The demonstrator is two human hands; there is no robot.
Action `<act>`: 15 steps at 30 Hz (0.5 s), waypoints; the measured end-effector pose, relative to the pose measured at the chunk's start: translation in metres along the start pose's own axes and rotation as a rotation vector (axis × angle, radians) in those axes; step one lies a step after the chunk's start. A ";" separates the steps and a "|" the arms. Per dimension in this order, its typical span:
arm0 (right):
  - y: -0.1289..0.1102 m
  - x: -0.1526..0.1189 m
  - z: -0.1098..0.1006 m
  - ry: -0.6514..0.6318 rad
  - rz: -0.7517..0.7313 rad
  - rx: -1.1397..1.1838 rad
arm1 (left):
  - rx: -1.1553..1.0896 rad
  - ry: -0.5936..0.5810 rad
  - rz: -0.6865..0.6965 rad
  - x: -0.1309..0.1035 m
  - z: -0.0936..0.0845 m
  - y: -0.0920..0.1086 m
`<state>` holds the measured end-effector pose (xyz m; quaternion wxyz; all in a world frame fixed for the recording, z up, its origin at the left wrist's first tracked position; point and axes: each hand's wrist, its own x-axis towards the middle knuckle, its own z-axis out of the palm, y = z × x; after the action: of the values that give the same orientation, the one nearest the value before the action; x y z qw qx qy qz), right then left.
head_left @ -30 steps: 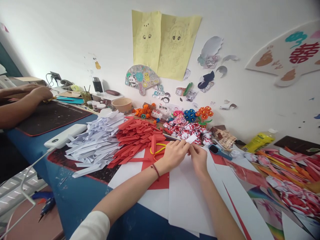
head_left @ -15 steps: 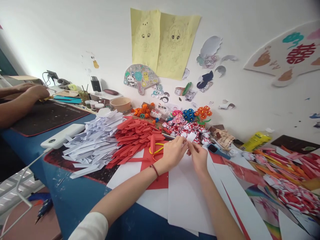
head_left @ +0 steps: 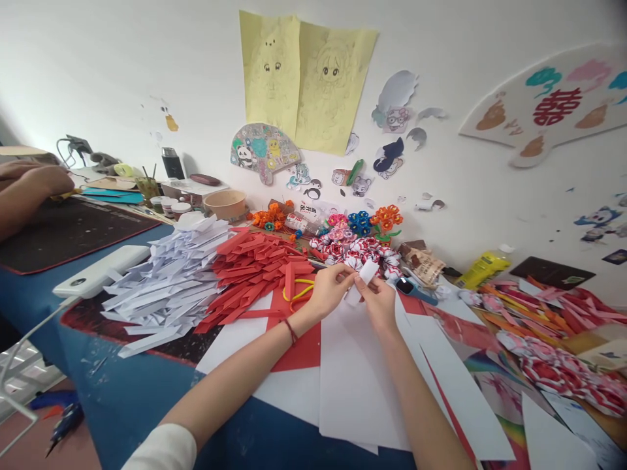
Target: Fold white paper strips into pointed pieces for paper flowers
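A small folded white paper strip (head_left: 368,271) is held up between both hands, over white sheets (head_left: 360,385). My right hand (head_left: 381,303) pinches it with thumb and fingers. My left hand (head_left: 333,287) is closed at the strip's left side, its fingertips touching the paper. To the left lie a heap of folded red strips (head_left: 255,274) and a heap of folded white strips (head_left: 169,281). Yellow-handled scissors (head_left: 304,284) rest on red paper beside my left hand, partly under a red strip.
Paper flowers (head_left: 360,248) and a blue-strapped watch (head_left: 416,290) lie behind the hands. A power bank (head_left: 100,271) with a cable sits left. Another person's hands (head_left: 36,179) are at far left. Coloured strips (head_left: 553,313) and a yellow bottle (head_left: 484,266) are at right.
The view has shifted slightly right. The white strip now shows more fully between my hands, tilted, and my fingers have changed their hold on it.
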<state>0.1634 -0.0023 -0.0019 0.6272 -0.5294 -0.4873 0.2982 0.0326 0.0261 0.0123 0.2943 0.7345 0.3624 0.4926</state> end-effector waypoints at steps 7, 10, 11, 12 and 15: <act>0.004 0.004 -0.003 0.148 -0.029 -0.041 | 0.158 -0.130 0.074 -0.005 0.000 0.009; 0.004 0.003 -0.004 0.130 -0.071 -0.158 | 0.360 -0.140 0.080 -0.010 0.000 0.014; 0.004 0.002 -0.004 0.119 -0.094 -0.219 | 0.428 -0.137 0.084 -0.011 0.000 0.015; 0.004 0.002 -0.004 0.113 -0.116 -0.289 | 0.490 -0.137 0.091 -0.012 0.001 0.016; 0.004 0.000 -0.003 0.123 -0.164 -0.474 | 0.617 -0.150 0.112 -0.015 0.003 0.017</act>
<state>0.1664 -0.0025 -0.0052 0.5362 -0.6373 -0.5460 0.0912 0.0354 0.0035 0.0173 0.0559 0.8422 0.4308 0.3194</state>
